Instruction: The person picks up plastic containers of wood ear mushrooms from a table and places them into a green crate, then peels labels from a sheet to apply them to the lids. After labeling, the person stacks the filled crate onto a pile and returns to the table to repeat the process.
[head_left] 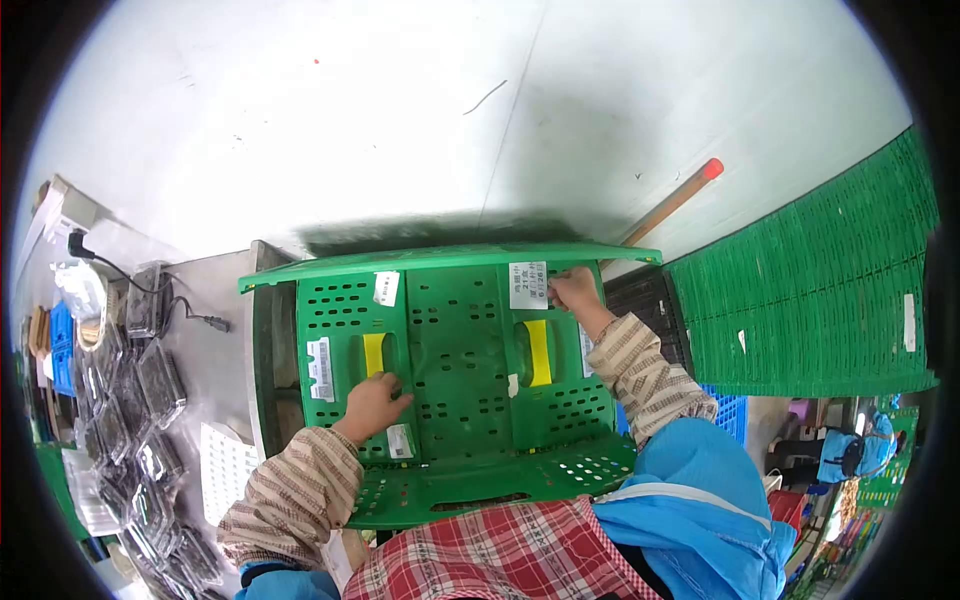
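A green plastic folding crate (460, 345) spreads out in front of me, with perforated panels and two yellow handle strips. My left hand (374, 407) rests on the left panel, just below the left yellow strip (374, 354), its thumb apart from the bent fingers. Near the top right of the crate is a white paper label (527, 286) with printed characters. My right hand (577, 291) pinches at this label's right edge. Smaller stickers (386, 288) are on the left panel, one of them a barcode label (320, 369).
Clear plastic boxes (160, 385) and a black power cord (150, 286) lie at the left. Stacked green crates (805, 280) stand at the right. Against the white wall leans a red-tipped pole (690, 190). A person in blue (845, 452) is far right.
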